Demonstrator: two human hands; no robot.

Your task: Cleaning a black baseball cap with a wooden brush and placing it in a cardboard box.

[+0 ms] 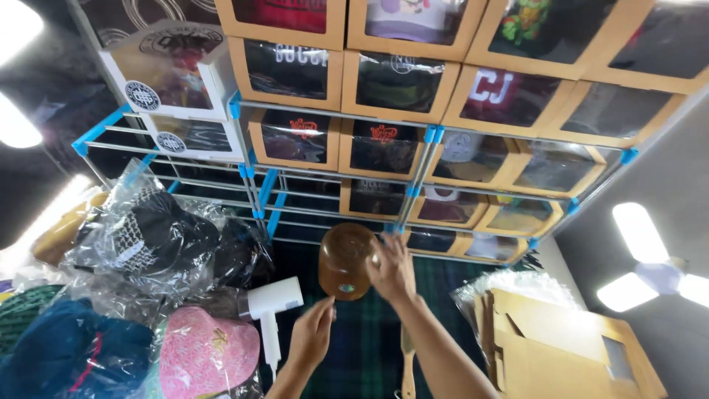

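A metal shelf rack with blue corner joints (262, 193) fills the upper half of the view, from about ten o'clock to two o'clock. It carries many brown cardboard display boxes with clear windows (391, 85), stacked in rows, each with a folded cap inside; the windows face outward, probably so the caps can be seen without opening. At nine o'clock lies a heap of caps in clear plastic bags (144, 236), loose and not yet boxed. At four o'clock a stack of flat, unfolded cardboard boxes (561, 343) rests close to the person, I think within easy reach. Below the hands is a dark green plaid cloth (362, 347). At seven o'clock a pink cap with a pattern (207, 355) lies in its bag, and just beside it, toward the centre, a white hair dryer (267, 310) lies with its handle pointing down.

In the centre the brown cap (346, 260) is held up in the air, in front of the lower shelves. The right hand (391, 272) grips its right edge, fingers curled around the rim, and seems to carry the weight. The left hand (312, 334) is lower, at about six o'clock from the cap; its thumb and forefinger are pinched together at the cap's lower edge, the other fingers loosely bent.
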